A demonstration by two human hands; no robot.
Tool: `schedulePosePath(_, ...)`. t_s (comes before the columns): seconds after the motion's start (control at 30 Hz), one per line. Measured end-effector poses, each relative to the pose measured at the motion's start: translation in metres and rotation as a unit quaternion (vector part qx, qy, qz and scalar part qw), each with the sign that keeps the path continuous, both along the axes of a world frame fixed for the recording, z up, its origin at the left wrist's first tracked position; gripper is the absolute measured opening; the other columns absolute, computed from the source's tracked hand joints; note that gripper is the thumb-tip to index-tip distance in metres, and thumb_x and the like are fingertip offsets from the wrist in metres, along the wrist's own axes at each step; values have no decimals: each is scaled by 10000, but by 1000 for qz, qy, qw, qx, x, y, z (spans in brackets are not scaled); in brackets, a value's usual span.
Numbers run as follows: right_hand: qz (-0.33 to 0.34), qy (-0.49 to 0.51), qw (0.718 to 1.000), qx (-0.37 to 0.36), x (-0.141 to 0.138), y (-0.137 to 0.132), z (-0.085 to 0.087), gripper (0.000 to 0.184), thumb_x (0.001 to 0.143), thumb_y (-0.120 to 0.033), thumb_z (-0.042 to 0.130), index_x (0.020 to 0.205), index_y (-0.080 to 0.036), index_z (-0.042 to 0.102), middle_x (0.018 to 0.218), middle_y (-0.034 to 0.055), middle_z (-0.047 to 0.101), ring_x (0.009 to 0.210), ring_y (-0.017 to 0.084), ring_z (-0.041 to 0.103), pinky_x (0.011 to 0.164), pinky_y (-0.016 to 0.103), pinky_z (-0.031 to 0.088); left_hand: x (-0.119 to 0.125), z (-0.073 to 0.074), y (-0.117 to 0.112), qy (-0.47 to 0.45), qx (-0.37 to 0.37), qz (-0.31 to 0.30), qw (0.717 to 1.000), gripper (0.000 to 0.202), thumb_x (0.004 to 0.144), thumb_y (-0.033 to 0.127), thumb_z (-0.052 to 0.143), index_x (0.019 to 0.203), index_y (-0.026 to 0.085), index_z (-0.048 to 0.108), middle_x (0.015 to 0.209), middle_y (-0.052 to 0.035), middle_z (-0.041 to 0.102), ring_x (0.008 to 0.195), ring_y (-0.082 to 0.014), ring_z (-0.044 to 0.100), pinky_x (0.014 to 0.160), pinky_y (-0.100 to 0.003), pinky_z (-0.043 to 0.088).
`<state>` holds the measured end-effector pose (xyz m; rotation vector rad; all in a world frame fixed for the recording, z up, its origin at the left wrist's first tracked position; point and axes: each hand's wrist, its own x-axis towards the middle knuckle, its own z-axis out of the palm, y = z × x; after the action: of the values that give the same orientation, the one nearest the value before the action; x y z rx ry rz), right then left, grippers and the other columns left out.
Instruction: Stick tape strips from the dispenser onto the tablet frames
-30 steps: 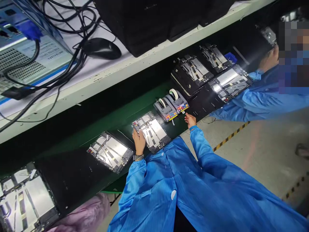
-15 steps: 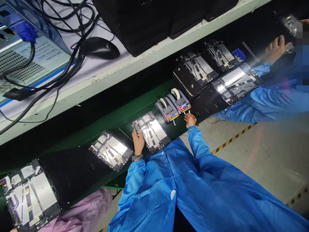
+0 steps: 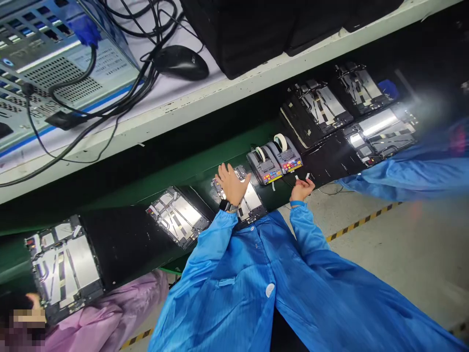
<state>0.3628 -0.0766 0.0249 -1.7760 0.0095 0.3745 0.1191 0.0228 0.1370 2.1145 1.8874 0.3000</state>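
The left hand [image 3: 231, 183] is lying spread over the tablet [image 3: 252, 198], covering its far half, and the blue sleeve [image 3: 214, 239] is hiding its near corner. The right hand [image 3: 302, 189] is showing only its back. Two white slips [image 3: 308, 175] are sticking up at its fingertips, too small to tell whether it is gripping them. The dispensers' [image 3: 264, 165] buttons are too small to read. At the right a co-worker's sleeve [image 3: 421, 164] is smearing into blur and running off the edge, its hand hidden. The top edge is cutting the computer case [image 3: 54, 54] and the black boxes [image 3: 249, 29]. The bottom edge is cutting a person in pink [image 3: 110, 318].
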Motion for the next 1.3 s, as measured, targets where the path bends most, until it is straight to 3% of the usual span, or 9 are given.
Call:
schedulePosePath(0.13,166,-127,978,14,-31,7,40,520,835,-262,678,1277,-228,406,1011,16,615,819,135,628,801,292,562,5,-6,20,29,-42,-20,998,868,874,551,655,1553,79,390,1623,-253,379,1541,-393,284,1273,-632,129)
schedulePosePath(0.23,327,-185,927,15,-57,41,70,594,883,-331,686,1393,-245,394,1188,86,593,997,200,638,879,346,566,-10,-10,29,26,-103,-44,993,799,890,558,643,1532,125,445,1582,-225,453,1509,-377,346,1272,-628,133)
schedulePosePath(0.37,562,-259,785,-17,-81,96,87,809,868,-280,724,1557,-232,303,1377,159,512,1255,322,548,1089,505,480,-26,-10,40,28,-164,-59,984,670,933,577,594,1479,194,534,1512,-190,551,1452,-370,427,1257,-627,156)
schedulePosePath(0.47,670,-310,673,-42,-86,124,86,933,856,-230,749,1622,-237,217,1425,173,464,1369,371,459,1158,573,400,-27,-6,48,44,-183,-59,980,608,941,588,586,1429,226,595,1463,-174,607,1391,-367,493,1214,-596,244)
schedulePosePath(0.6,703,-363,608,-72,-82,139,89,1027,840,-235,805,1645,-250,168,1371,168,478,1326,390,494,1092,589,457,-25,-2,59,51,-213,-64,974,634,895,634,637,1398,248,634,1401,-153,664,1346,-364,543,1137,-530,340)
schedulePosePath(0.77,729,-393,556,-79,-78,147,100,1088,824,-223,834,1660,-242,138,1347,174,494,1284,400,530,1059,588,485,-25,1,69,57,-243,-74,966,670,862,636,675,1408,249,637,1410,-145,668,1338,-364,567,1107,-503,366)
schedulePosePath(0.97,733,-368,570,-54,-75,153,103,1014,881,-266,784,1661,-275,136,1374,157,489,1321,392,514,1088,596,466,-26,3,70,54,-248,-73,964,679,846,603,712,1427,264,621,1404,-126,679,1341,-351,574,1103,-482,371)
schedulePosePath(1.13,744,-408,526,-63,-79,152,108,1055,833,-218,826,1659,-262,172,1323,152,514,1256,389,544,1045,572,507,-27,1,70,40,-247,-77,965,693,846,610,714,1430,251,615,1407,-129,677,1343,-352,570,1101,-481,372)
schedulePosePath(1.3,751,-402,521,-58,-77,150,108,1033,850,-271,815,1664,-258,179,1369,168,500,1291,409,517,1111,631,433,-26,3,67,49,-234,-85,967,656,868,586,701,1426,249,621,1406,-131,675,1337,-343,575,1093,-458,376)
